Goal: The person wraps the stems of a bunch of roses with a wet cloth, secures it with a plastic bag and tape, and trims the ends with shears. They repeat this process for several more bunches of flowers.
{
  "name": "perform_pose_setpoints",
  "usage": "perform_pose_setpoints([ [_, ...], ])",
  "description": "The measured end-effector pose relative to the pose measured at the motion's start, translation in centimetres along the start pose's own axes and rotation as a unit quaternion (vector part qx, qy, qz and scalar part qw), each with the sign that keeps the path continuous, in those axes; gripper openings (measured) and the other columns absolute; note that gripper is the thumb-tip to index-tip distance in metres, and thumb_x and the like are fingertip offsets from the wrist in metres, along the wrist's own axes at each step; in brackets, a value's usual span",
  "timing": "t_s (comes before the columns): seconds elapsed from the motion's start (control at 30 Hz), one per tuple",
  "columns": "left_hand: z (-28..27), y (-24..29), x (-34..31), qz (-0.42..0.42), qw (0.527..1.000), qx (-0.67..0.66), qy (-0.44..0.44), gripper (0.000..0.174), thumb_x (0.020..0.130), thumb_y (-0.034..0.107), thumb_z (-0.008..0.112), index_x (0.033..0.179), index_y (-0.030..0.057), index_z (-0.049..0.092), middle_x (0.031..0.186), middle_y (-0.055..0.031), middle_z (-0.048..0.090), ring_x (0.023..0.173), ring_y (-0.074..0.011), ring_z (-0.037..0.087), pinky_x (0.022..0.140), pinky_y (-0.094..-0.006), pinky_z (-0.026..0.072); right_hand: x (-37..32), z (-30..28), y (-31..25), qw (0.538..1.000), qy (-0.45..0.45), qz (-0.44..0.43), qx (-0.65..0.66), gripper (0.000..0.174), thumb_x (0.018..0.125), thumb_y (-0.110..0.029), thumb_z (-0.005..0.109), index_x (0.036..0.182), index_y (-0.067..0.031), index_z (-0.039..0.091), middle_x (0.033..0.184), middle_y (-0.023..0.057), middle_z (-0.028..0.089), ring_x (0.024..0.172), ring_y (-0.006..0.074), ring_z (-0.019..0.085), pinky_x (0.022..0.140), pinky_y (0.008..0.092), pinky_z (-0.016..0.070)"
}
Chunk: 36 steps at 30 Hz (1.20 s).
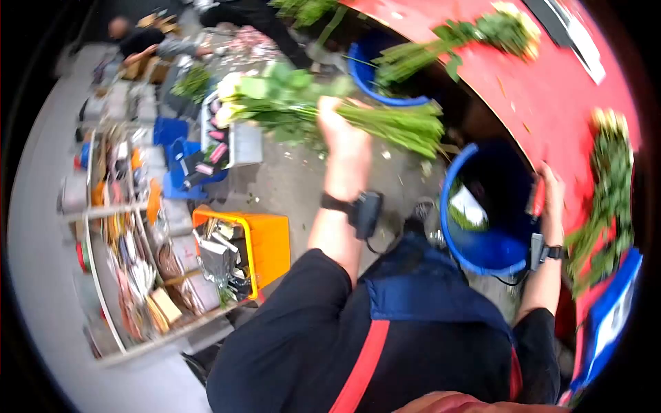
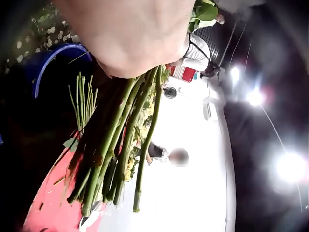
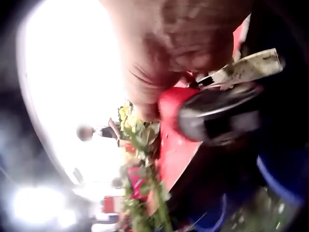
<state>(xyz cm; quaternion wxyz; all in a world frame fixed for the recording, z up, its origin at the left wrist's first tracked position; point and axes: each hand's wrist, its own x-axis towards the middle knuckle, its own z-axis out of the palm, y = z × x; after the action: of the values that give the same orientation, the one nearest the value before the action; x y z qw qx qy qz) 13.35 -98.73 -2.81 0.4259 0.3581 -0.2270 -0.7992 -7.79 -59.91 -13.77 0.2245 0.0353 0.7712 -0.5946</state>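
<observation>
Grey-white edges frame a long compartmented rack (image 1: 148, 345) at the left of the frame, filled with packets and loose wrappings. Beside it, at lower left, stands an orange bin (image 1: 272, 241) with a bright rim and assorted waste inside. Above that, a white crate (image 1: 248, 144) sits near blue containers.

At upper centre, the left hand (image 1: 344, 134) grips a bunch of pale roses (image 1: 413, 131) around its stems, blooms to the left and cut ends to the right. The left wrist view shows those green stems fanning out below the hand.

Just right of centre, one blue bucket (image 1: 396, 101) stands at the top and a second blue bucket (image 1: 446, 220) lower down, with leaves and a white piece inside. An upper rose bunch (image 1: 441, 49) lies across the edge of the red table (image 1: 502, 82).

Farther right, the right hand (image 1: 553, 199) grips red-handled pruning shears (image 1: 537, 199); blur hides how far their blades part. Another rose bunch (image 1: 606, 199) lies at the right edge, above a blue-edged board (image 1: 595, 351).
</observation>
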Motion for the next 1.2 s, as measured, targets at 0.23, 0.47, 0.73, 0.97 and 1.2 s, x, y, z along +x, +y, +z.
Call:
perform_pose_setpoints([
  [0.23, -2.2, 0.5, 7.3, 0.017, 0.99, -0.02, 0.136, 0.016, 0.076, 0.021, 0.051, 0.082, 0.007, 0.049, 0.083, -0.0095, 0.055, 0.076, -0.0289, 0.056, 0.076, -0.0457, 0.0498, -19.2, 6.6, 1.6, 0.803, -0.277, 0.416, 0.323, 0.05, 0.092, -0.038, 0.051, 0.129, -0.0032, 0.045, 0.098, 0.0141, 0.066, 0.09, 0.0248, 0.065, 0.083, 0.0383, 0.0512],
  [0.47, 0.6, -1.8, 6.5, 0.042, 0.995, -0.018, 0.093, 0.021, 0.075, 0.027, 0.048, 0.081, 0.0068, 0.047, 0.08, -0.012, 0.053, 0.071, -0.03, 0.054, 0.07, -0.045, 0.0475, -17.0, 8.1, -2.8, 0.869, -0.419, 0.192, 0.18, 0.077, 0.082, -0.026, 0.07, 0.141, 0.0028, 0.031, 0.095, 0.0031, 0.058, 0.086, 0.0112, 0.055, 0.077, 0.025, 0.0455],
  [0.73, 4.8, -4.9, 1.2, -0.008, 0.999, -0.047, 0.002, 0.028, 0.071, 0.034, 0.046, 0.068, 0.0064, 0.046, 0.067, -0.0096, 0.05, 0.064, -0.0241, 0.048, 0.063, -0.0372, 0.043, -14.0, 13.7, -7.8, 0.88, -0.353, 0.114, 0.297, 0.046, 0.081, -0.03, 0.068, 0.116, -0.0044, 0.052, 0.087, 0.0018, 0.058, 0.071, 0.0092, 0.053, 0.058, 0.0241, 0.0442],
  [0.97, 4.7, -6.3, -0.3, -0.035, 0.991, -0.061, -0.118, 0.025, 0.07, 0.032, 0.047, 0.071, 0.0072, 0.046, 0.069, -0.0076, 0.05, 0.066, -0.0238, 0.048, 0.068, -0.0362, 0.0429, -13.9, 11.0, -8.0, 0.911, -0.286, 0.15, 0.256, 0.027, 0.086, -0.024, 0.066, 0.103, -0.0042, 0.06, 0.078, 0.002, 0.061, 0.062, 0.0094, 0.058, 0.056, 0.0247, 0.05],
  [1.2, 4.9, -5.6, -2.7, -0.144, 0.889, -0.195, -0.388, 0.027, 0.07, 0.018, 0.057, 0.095, 0.0069, 0.052, 0.072, 0.0015, 0.045, 0.067, -0.0119, 0.046, 0.068, -0.0286, 0.0389, -4.5, 2.9, -1.7, 0.991, -0.058, -0.078, -0.091, 0.042, 0.078, -0.031, 0.069, 0.104, 0.002, 0.061, 0.07, 0.0059, 0.061, 0.065, 0.0132, 0.059, 0.06, 0.0312, 0.0501],
])
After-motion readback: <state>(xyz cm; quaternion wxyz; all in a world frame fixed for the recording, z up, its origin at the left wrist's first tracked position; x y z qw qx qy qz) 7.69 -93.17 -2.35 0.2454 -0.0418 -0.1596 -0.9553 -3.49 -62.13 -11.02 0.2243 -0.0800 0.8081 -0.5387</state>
